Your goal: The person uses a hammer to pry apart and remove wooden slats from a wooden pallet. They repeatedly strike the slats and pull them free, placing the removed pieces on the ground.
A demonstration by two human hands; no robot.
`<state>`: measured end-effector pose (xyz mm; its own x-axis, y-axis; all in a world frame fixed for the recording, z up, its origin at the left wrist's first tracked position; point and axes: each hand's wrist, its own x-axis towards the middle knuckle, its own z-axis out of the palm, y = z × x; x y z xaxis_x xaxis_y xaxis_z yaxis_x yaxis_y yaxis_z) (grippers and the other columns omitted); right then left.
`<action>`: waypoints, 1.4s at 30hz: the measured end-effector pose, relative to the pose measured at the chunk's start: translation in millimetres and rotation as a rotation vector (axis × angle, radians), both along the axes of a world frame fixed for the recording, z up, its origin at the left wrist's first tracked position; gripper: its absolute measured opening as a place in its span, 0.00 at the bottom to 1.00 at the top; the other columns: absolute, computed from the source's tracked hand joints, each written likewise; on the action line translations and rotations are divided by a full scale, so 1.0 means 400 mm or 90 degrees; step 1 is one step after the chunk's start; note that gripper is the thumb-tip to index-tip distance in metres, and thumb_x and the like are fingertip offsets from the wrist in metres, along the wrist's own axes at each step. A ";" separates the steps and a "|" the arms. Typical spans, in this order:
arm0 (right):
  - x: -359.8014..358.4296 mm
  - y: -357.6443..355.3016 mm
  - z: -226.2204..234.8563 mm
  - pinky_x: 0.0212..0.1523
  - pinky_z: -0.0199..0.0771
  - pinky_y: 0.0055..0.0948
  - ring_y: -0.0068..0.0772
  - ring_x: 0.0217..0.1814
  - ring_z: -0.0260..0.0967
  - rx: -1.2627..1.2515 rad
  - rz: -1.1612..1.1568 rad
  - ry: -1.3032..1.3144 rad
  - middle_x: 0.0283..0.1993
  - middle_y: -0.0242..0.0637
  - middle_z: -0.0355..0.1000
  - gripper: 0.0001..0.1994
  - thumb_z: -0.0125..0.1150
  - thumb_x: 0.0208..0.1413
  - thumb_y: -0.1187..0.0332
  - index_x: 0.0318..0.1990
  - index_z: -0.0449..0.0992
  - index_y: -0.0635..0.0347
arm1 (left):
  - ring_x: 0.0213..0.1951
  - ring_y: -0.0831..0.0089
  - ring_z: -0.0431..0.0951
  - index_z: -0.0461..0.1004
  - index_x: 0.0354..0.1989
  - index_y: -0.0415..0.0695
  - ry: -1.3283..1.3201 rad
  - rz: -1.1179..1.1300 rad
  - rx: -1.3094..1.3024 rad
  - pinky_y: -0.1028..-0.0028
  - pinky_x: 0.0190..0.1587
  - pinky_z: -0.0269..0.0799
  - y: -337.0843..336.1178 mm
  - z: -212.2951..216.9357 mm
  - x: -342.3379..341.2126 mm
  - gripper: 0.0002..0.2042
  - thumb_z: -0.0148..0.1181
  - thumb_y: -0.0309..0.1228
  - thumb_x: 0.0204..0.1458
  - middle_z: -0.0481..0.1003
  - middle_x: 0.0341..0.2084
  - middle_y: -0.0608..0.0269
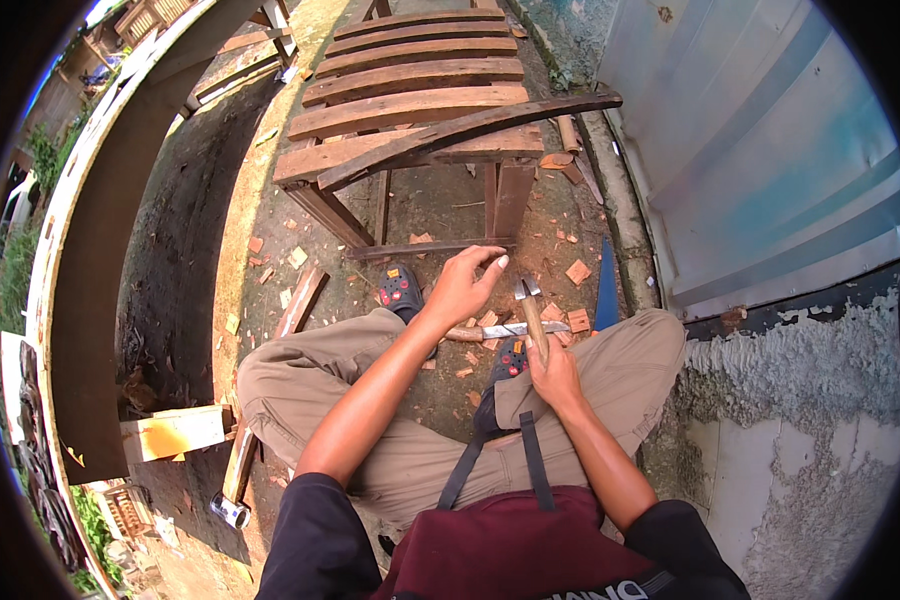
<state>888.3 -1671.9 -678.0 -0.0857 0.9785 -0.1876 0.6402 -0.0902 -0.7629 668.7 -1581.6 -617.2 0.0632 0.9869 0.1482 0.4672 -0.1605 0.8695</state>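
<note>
My right hand is closed around the wooden handle of a claw hammer, whose metal head points away from me. To its left and farther forward is my left hand, raised in front of the slatted wooden seat frame. Its thumb and fingertips come together; anything between them is too small to make out. A dark, curved wooden slat lies slantwise across the near end of the seat. Under the hammer, a knife with a long blade and wooden handle rests on the ground between my feet.
Wood chips are scattered over the ground. A blue saw blade lies near my right knee. A wooden stick and a tin can lie left. A metal sheet wall bounds the right side.
</note>
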 end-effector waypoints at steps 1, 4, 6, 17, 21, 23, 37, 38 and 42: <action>-0.004 0.000 0.006 0.35 0.71 0.60 0.70 0.34 0.74 0.006 0.006 0.023 0.29 0.62 0.75 0.19 0.57 0.65 0.54 0.45 0.73 0.64 | 0.43 0.54 0.81 0.80 0.49 0.36 -0.046 -0.035 -0.038 0.62 0.48 0.75 -0.013 -0.018 0.018 0.15 0.61 0.35 0.61 0.79 0.43 0.48; -0.009 -0.002 0.009 0.35 0.72 0.60 0.70 0.34 0.75 0.027 0.011 -0.001 0.28 0.61 0.75 0.18 0.58 0.64 0.54 0.44 0.72 0.64 | 0.38 0.68 0.80 0.81 0.48 0.37 -0.101 0.006 -0.075 0.69 0.43 0.75 -0.032 -0.054 0.026 0.16 0.66 0.37 0.58 0.80 0.41 0.53; -0.010 -0.003 0.010 0.34 0.71 0.61 0.71 0.34 0.74 0.018 0.016 -0.017 0.28 0.64 0.74 0.18 0.58 0.64 0.56 0.44 0.72 0.66 | 0.38 0.74 0.79 0.81 0.46 0.36 -0.089 0.006 -0.116 0.72 0.42 0.74 -0.041 -0.047 0.012 0.15 0.67 0.36 0.58 0.79 0.41 0.57; -0.010 0.004 -0.026 0.34 0.72 0.59 0.71 0.34 0.74 -0.026 0.013 0.005 0.27 0.65 0.74 0.22 0.57 0.64 0.53 0.41 0.73 0.71 | 0.33 0.71 0.79 0.82 0.36 0.37 -0.030 -0.015 0.060 0.72 0.37 0.73 -0.060 -0.043 0.047 0.08 0.71 0.28 0.52 0.79 0.33 0.58; 0.012 0.027 -0.039 0.39 0.75 0.53 0.67 0.36 0.76 -0.143 -0.002 0.051 0.30 0.63 0.77 0.25 0.56 0.64 0.51 0.37 0.77 0.72 | 0.55 0.55 0.74 0.75 0.55 0.41 0.129 0.031 0.154 0.60 0.56 0.68 0.041 0.004 0.029 0.24 0.72 0.36 0.51 0.73 0.51 0.51; 0.036 0.032 -0.101 0.38 0.75 0.51 0.64 0.35 0.77 -0.148 -0.010 0.010 0.30 0.61 0.77 0.25 0.56 0.64 0.51 0.34 0.77 0.72 | 0.60 0.52 0.69 0.72 0.58 0.43 0.205 0.072 0.184 0.56 0.61 0.63 0.126 0.045 0.015 0.27 0.71 0.37 0.51 0.69 0.57 0.50; 0.127 0.016 -0.167 0.37 0.77 0.49 0.56 0.31 0.80 -0.271 -0.080 0.008 0.25 0.56 0.77 0.31 0.55 0.63 0.44 0.31 0.78 0.73 | 0.50 0.51 0.80 0.80 0.50 0.36 0.335 -0.037 0.139 0.62 0.53 0.73 0.460 0.202 -0.236 0.25 0.63 0.48 0.59 0.80 0.47 0.45; 0.133 0.019 -0.165 0.31 0.75 0.47 0.50 0.26 0.78 -0.280 -0.088 0.022 0.21 0.51 0.75 0.30 0.55 0.63 0.46 0.28 0.77 0.72 | 0.49 0.62 0.81 0.80 0.50 0.35 0.306 -0.080 0.060 0.66 0.53 0.72 0.455 0.231 -0.268 0.25 0.62 0.49 0.60 0.82 0.44 0.49; 0.160 0.010 -0.163 0.19 0.70 0.40 0.35 0.15 0.72 -0.322 -0.122 0.088 0.14 0.41 0.70 0.28 0.57 0.64 0.49 0.23 0.74 0.68 | 0.29 0.82 0.72 0.82 0.36 0.38 0.223 -0.033 -0.130 0.77 0.34 0.67 0.363 0.401 -0.330 0.22 0.58 0.48 0.63 0.78 0.25 0.69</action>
